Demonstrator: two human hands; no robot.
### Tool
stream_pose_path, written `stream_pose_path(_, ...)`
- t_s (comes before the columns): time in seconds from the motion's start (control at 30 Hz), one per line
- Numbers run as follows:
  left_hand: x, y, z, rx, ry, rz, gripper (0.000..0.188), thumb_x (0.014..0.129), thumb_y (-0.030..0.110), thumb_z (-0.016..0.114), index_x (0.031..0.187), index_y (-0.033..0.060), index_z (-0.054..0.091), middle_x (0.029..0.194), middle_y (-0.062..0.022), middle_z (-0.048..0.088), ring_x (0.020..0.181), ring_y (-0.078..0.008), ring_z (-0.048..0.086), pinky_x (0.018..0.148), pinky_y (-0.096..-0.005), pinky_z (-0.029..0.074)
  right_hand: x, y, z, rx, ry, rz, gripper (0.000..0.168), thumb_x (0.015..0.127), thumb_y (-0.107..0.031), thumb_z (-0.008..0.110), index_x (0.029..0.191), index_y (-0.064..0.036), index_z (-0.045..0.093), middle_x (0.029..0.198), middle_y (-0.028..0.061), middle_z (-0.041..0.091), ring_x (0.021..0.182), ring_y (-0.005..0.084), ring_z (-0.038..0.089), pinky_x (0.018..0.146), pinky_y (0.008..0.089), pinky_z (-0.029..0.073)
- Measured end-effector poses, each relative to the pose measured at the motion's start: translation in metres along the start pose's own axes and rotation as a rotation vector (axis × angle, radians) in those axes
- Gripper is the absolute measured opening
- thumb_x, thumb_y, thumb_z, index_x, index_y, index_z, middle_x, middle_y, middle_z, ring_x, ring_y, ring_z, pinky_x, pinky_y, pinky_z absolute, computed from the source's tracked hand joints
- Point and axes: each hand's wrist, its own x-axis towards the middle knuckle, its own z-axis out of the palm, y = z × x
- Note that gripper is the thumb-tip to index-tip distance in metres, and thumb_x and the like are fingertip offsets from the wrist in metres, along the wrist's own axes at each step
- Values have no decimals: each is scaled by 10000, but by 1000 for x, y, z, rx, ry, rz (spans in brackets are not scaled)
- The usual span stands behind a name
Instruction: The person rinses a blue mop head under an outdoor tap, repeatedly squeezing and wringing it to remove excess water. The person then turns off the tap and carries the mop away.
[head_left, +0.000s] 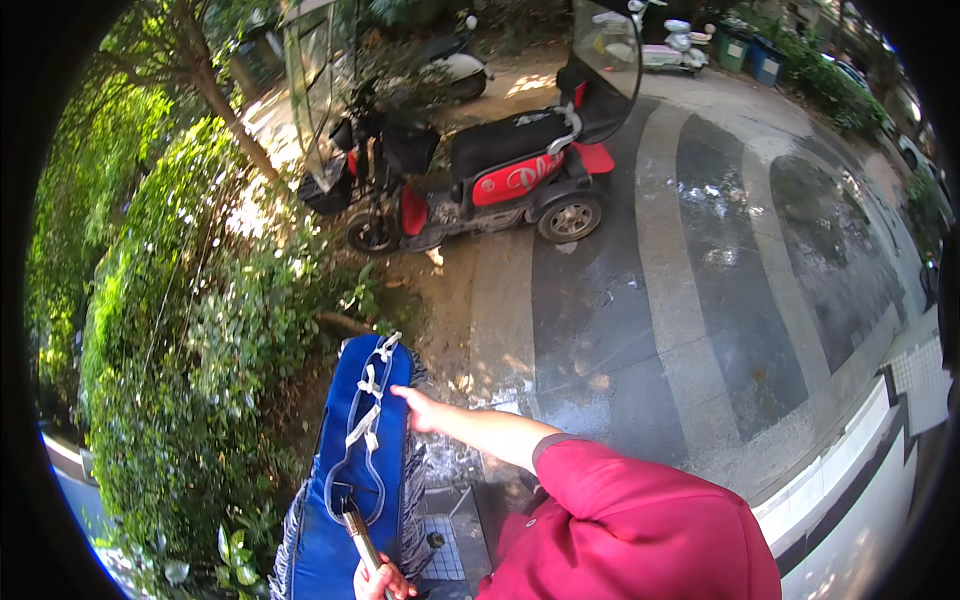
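A long flat dust mop has a blue fabric head (345, 435) with white ties (364, 424) along its middle and a grey-white string fringe (415, 480). Its metal pole (361, 538) joins the head at an opening in the fabric. Low in the picture, my left hand (384, 581) is wrapped around that pole. My right hand (420, 411) reaches across to the far part of the head and grips its right edge. The thumb side shows over the blue cloth; the other fingers are hidden.
Beneath the fringe is a tiled floor basin (442, 551) with a drain. Dense shrubs (217, 360) border the left. A red three-wheeled electric scooter (502, 165) is parked ahead on striped paving (600, 330). A white ledge (832, 457) runs along the right; bins (765, 67) stand far back.
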Motion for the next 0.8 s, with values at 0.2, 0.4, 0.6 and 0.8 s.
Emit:
stream_pose_path(0.2, 50, 5, -37, -424, 70, -184, 148, 856, 209, 503, 777, 102, 438, 586, 10, 386, 438, -102, 353, 304, -206, 259, 13, -51, 56, -122, -23, -181, 313, 795, -179, 525, 1078, -48, 509, 983, 105, 605, 864, 229, 597, 833, 420, 465)
stream_pose_path(0.4, 99, -2, -56, -103, -98, -260, 167, 819, 184, 555, 748, 112, 423, 532, 35, 360, 394, -78, 348, 313, -197, 285, 4, -95, 97, -294, -105, -335, 452, 770, -162, 607, 1181, -85, 435, 1022, 112, 588, 860, 233, 599, 777, 427, 497)
stream_pose_path(0.6, 145, -10, -54, 450, -15, -158, 194, 794, 152, 559, 681, 63, 429, 488, -27, 413, 379, -139, 420, 323, -252, 335, -8, -109, 110, -362, -233, -456, 499, 777, -172, 609, 1213, -49, 399, 1079, 121, 558, 919, 215, 573, 825, 396, 473)
stream_pose_path(0.8, 193, -1, -50, 239, -62, -293, 241, 762, 215, 604, 669, 46, 460, 489, -39, 463, 382, -156, 457, 359, -247, 371, -30, -74, 113, -556, -225, -500, 512, 766, -175, 595, 1214, -29, 394, 1064, 82, 551, 939, 176, 536, 844, 333, 438)
